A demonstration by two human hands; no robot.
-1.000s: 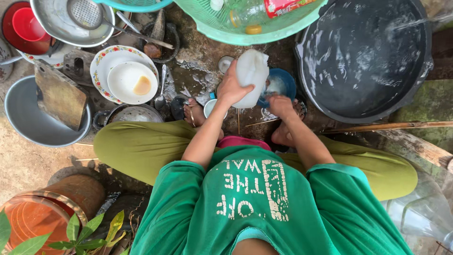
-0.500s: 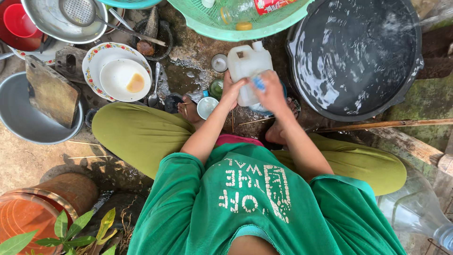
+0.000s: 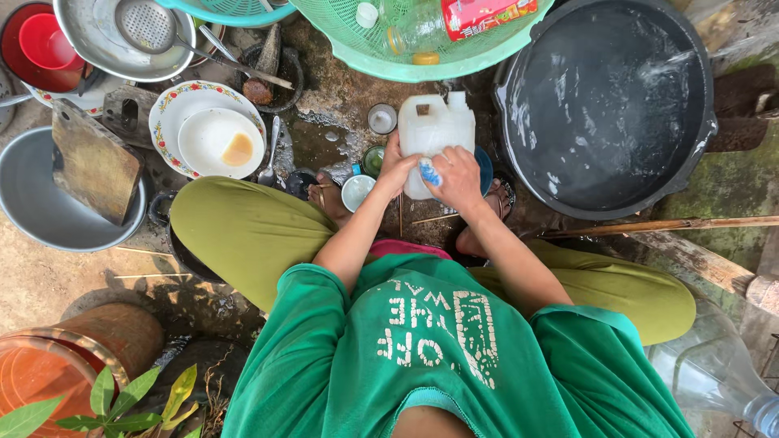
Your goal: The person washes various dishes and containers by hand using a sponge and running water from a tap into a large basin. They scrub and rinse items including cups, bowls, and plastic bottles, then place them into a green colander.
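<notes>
Outdoors, crouched low over wet ground, you hold a white plastic jug (image 3: 436, 130) between both hands, just in front of your knees and beside the big black basin (image 3: 608, 105) of water on your right. Your left hand (image 3: 396, 169) wraps the jug's lower left side, fingers curled together against the plastic. Your right hand (image 3: 457, 177) presses on the jug's lower front, fingers closed around a small blue scrubber (image 3: 429, 172) pinched against the white wall. The jug lies with its capped neck and handle pointing away from you, toward a mint-green plastic basket (image 3: 406, 57) that carries a clear bottle and a red packet. A blue bowl (image 3: 484, 166) peeks out from under the jug on the right side. Near your left wrist sit a small white cup (image 3: 355, 191) and a green-rimmed cup (image 3: 373, 159), with a small glass (image 3: 382, 118) just beyond them. Farther to your left, a floral-rimmed plate (image 3: 174, 109) carries a white bowl (image 3: 221, 143) with a brown smear, a spoon (image 3: 273, 151) lying alongside. A wooden chopping board (image 3: 95, 162) leans in a grey metal basin (image 3: 32, 203), and a steel bowl (image 3: 105, 40) with a strainer (image 3: 146, 24) rests at the far left, touching a red bowl (image 3: 45, 40). A long wooden stick (image 3: 665, 226) lies across the ground by your right knee.
</notes>
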